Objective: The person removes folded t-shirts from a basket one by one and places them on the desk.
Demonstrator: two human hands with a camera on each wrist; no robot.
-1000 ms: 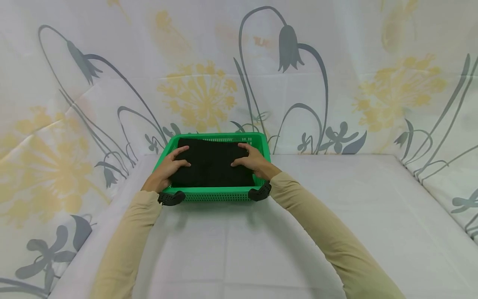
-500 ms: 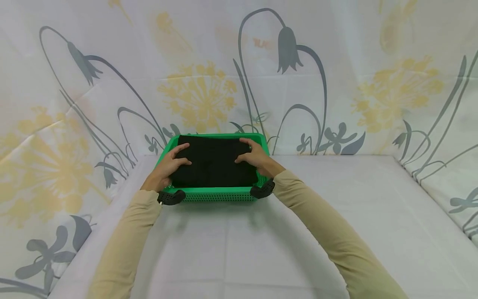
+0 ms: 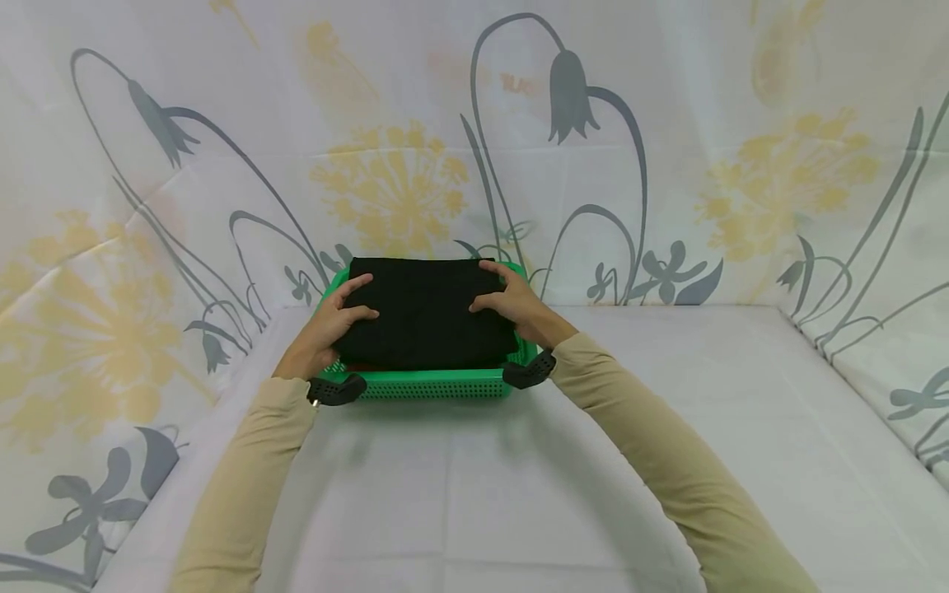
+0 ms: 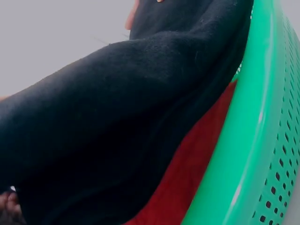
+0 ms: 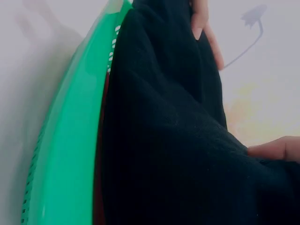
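Left hand [image 3: 324, 329] | right hand [image 3: 523, 305] | hold black cloth [image 3: 424, 317] | over green basket [image 3: 433, 378]

Behind the white tabletop [image 3: 704, 395] hangs a pale backdrop [image 3: 682, 58] printed with yellow and grey flowers [image 3: 570, 95].

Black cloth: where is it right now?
Head view, just left of centre: the black cloth is held between the left hand and right hand, over the green basket.
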